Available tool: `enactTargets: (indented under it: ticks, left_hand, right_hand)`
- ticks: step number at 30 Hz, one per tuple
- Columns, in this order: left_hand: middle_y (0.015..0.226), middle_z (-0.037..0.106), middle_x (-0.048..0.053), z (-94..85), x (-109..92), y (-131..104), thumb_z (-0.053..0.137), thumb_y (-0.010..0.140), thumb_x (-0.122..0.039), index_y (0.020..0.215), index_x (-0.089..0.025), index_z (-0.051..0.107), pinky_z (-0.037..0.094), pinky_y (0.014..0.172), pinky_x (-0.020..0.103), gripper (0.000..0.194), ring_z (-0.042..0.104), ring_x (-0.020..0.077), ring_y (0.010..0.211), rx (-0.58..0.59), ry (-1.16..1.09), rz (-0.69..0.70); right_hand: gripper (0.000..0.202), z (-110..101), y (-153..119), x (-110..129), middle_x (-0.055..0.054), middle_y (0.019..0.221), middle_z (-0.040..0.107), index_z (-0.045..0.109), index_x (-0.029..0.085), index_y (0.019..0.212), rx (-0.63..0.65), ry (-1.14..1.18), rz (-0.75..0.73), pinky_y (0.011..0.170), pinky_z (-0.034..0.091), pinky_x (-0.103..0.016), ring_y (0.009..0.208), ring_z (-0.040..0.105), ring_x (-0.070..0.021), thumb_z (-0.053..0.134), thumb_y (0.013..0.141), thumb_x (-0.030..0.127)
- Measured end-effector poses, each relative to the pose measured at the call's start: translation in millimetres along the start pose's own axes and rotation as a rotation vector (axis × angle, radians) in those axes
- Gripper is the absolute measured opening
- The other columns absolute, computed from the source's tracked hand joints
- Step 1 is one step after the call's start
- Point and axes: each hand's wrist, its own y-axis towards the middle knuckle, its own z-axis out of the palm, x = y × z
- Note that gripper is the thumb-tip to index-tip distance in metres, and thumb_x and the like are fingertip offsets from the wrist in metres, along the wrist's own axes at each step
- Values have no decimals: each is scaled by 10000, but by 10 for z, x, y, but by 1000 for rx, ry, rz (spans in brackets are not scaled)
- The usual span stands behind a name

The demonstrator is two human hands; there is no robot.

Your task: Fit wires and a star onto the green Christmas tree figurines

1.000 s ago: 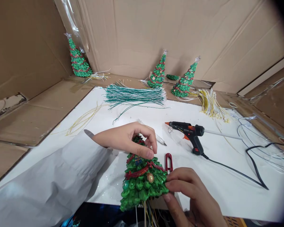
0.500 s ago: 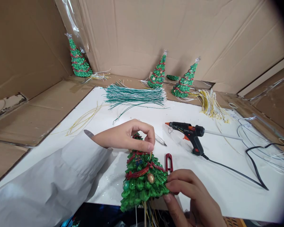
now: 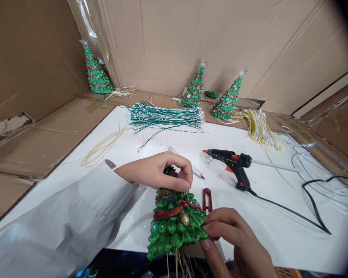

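A steady tree (image 3: 176, 227) should matter most here, with the thin wire (image 3: 186, 193) kept straight and eased gently at the surface. The tree lies tilted at the near edge of the table (image 3: 278, 235). The left hand (image 3: 156, 170) arches over its upper part, thumb and forefinger closed, seemingly pinching the wire; the right hand's (image 3: 248, 241) fingers, slightly parted, grip its lower right edge.

Left hand (image 3: 159, 173) partly hides the green tree (image 3: 174, 227); bottom edge crops right hand (image 3: 237, 239).
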Motion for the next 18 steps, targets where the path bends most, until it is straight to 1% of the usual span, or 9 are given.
enactTargets:
  ticks: [4,8,12,13,15,16,17,18]
  left_hand:
    - [789,621,43,9,0,8,642,865,-228,796,-126,631,446,746,254,124,557,138,760,5,-4,18]
    - [779,616,34,7,6,18,649,863,-232,780,-138,628,447,744,242,127,556,131,752,24,0,28]
    - [787,619,32,1,16,14,648,862,-230,776,-145,627,446,755,242,123,557,132,760,24,9,27]
    - [789,619,34,1,20,13,647,863,-231,779,-144,627,446,755,243,123,557,133,761,22,9,27]
    - [789,619,34,3,29,10,648,863,-234,780,-142,629,447,753,243,126,556,132,757,21,9,26]
    - [790,619,33,3,32,9,648,864,-235,780,-143,628,447,753,241,126,555,131,756,21,7,25]
    - [794,619,31,1,33,9,646,866,-234,781,-145,628,447,755,238,124,555,130,759,23,5,22]
    - [800,619,30,-2,32,8,644,868,-232,784,-147,627,447,757,235,121,556,128,763,27,2,19]
  right_hand:
    - [248,-6,-12,-4,-59,860,601,584,165,981,-2,1,-3,602,563,-246,787,613,-152,596,794,3]
    - [250,20,-6,11,-55,859,596,586,167,983,2,9,0,606,556,-246,789,604,-151,595,795,4]
    - [223,57,-6,46,-44,871,584,592,172,960,-63,26,75,629,534,-238,801,590,-140,571,815,4]
    - [225,55,-13,48,-45,884,586,596,170,966,-64,29,82,637,533,-236,808,590,-138,572,815,5]
    - [262,24,-36,31,-55,929,597,609,168,1015,-24,52,51,630,534,-223,818,599,-137,594,804,14]
    - [267,-6,-48,12,-60,946,602,615,169,1040,-33,71,47,615,531,-220,817,601,-139,596,811,33]
    - [239,-48,-57,-16,-60,947,605,623,176,1040,-94,92,77,595,520,-221,806,599,-141,587,831,66]
    - [178,-102,-60,-51,-54,930,605,636,185,1006,-203,111,154,574,499,-224,781,589,-140,569,859,109]
